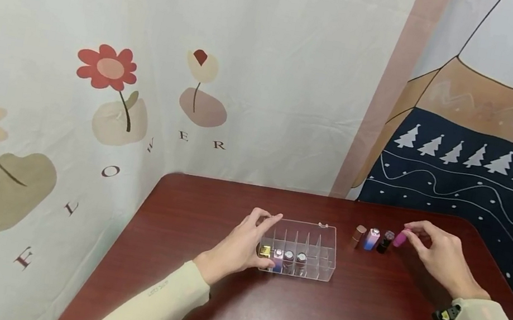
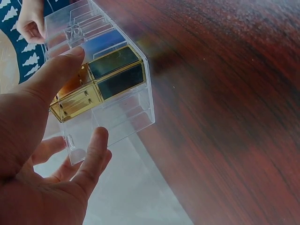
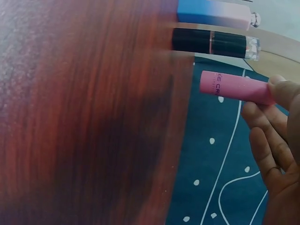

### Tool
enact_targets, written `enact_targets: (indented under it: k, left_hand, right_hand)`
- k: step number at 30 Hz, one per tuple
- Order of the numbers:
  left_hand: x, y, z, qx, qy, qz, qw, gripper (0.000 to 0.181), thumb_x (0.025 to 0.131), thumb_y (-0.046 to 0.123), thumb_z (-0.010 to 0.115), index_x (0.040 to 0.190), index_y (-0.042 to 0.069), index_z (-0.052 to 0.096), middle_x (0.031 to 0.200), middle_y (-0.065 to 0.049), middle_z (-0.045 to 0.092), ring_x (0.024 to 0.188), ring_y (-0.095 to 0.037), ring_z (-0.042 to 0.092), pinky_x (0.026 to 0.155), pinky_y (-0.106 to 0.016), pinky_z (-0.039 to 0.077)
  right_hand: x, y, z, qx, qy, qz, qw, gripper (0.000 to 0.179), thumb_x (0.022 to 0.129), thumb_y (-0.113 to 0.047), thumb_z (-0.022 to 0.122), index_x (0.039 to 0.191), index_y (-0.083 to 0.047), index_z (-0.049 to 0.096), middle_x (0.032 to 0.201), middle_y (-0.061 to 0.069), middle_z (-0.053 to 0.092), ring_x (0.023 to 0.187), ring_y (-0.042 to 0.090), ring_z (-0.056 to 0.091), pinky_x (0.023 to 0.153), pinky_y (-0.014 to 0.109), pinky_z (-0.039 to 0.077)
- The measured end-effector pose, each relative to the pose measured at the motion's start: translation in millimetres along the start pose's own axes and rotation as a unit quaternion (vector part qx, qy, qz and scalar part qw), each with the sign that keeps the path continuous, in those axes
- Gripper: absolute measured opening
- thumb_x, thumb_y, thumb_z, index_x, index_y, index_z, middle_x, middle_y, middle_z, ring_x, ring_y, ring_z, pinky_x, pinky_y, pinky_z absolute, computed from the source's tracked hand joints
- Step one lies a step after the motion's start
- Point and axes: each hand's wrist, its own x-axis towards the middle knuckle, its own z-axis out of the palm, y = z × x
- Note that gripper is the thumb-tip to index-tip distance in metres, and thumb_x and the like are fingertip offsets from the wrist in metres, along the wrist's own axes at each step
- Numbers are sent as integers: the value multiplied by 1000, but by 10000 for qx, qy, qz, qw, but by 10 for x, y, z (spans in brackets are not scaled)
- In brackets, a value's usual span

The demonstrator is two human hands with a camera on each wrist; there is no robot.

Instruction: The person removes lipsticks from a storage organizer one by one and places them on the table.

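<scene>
My left hand [image 1: 238,246] holds the left end of a clear lipstick organizer [image 1: 328,257], thumb at the front and fingers at the back. In its front row stand a gold-topped lipstick [image 1: 265,251], a pink-and-blue one [image 1: 277,261] and two with round silvery tops [image 1: 295,258]. The left wrist view shows the gold lipstick's [image 2: 77,103] dark, gold-edged lower part through the clear wall. At the right, my right hand [image 1: 444,258] pinches a pink lipstick tube [image 3: 232,86] by its upper end between thumb and fingers. It tilts beside a black lipstick [image 3: 211,42].
Left of the pink tube, a brown lipstick [image 1: 358,237], a pink-to-blue lipstick [image 1: 371,239] and the black one stand in a row. The reddish-brown table [image 1: 291,318] ends at a curtain [image 1: 271,72] behind and a dark tree-patterned cloth [image 1: 466,184] at the right.
</scene>
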Motion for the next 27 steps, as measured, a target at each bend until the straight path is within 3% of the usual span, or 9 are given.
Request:
enact_targets:
  k: [4, 10, 13, 27]
  left_hand:
    - [2, 4, -3, 1, -20, -11, 10000, 115, 82, 32, 110, 177, 13, 48, 157, -19, 54, 129, -38, 68, 113, -50, 65]
    - [0, 17, -14, -45, -29, -24, 10000, 115, 83, 32, 110, 178, 13, 48, 157, -19, 53, 125, -36, 68, 111, -49, 66]
    - [-4, 18, -17, -58, -36, -28, 10000, 115, 83, 32, 110, 178, 13, 48, 157, -19, 53, 126, -37, 67, 112, -50, 65]
    - [3, 16, -19, -47, -53, -29, 10000, 115, 83, 32, 110, 178, 13, 48, 157, -19, 53, 130, -38, 67, 114, -50, 65]
  right_hand:
    - [-15, 5, 19, -40, -35, 15, 10000, 27, 100, -8, 91, 126, -11, 83, 112, 15, 88, 95, 32, 77, 88, -8, 34]
    - [-28, 23, 48, -108, -11, -114, 9999, 27, 97, -8, 94, 122, -13, 84, 109, 10, 89, 90, 1, 68, 86, -6, 39]
    - [-38, 39, 64, -82, -63, -135, 9999, 27, 97, -7, 94, 121, -13, 83, 108, 9, 88, 90, -8, 65, 85, -6, 40]
    - [-80, 42, 96, 25, -233, -26, 9997, 24, 99, -9, 92, 120, -13, 83, 105, 7, 88, 86, -10, 64, 81, -5, 42]
